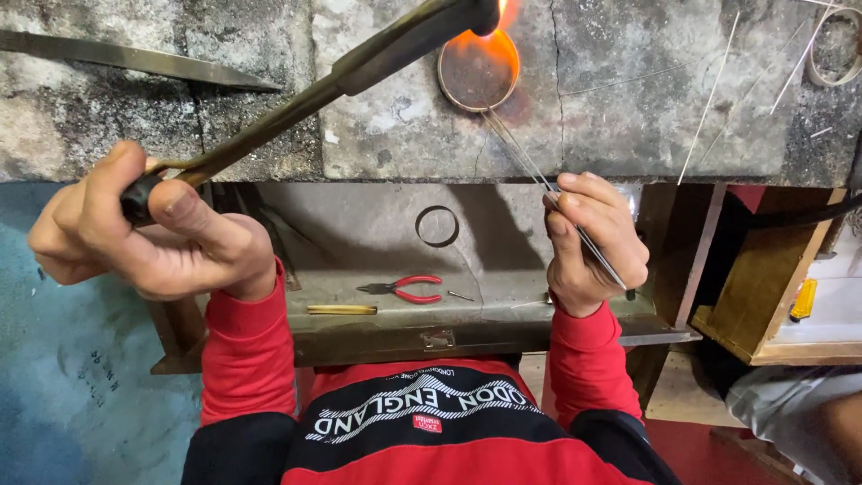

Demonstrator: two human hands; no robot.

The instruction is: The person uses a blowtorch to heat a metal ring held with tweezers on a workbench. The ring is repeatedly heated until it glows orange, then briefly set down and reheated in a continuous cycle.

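Hands (359, 233) near; glowing ring (478, 70) beyond them.

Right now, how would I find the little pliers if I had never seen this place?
Look at the grey metal tray under the stone bench, between the person's left hand and right hand. The pliers lie near its front edge, beside a thin yellow stick. They alone have bright red handles.
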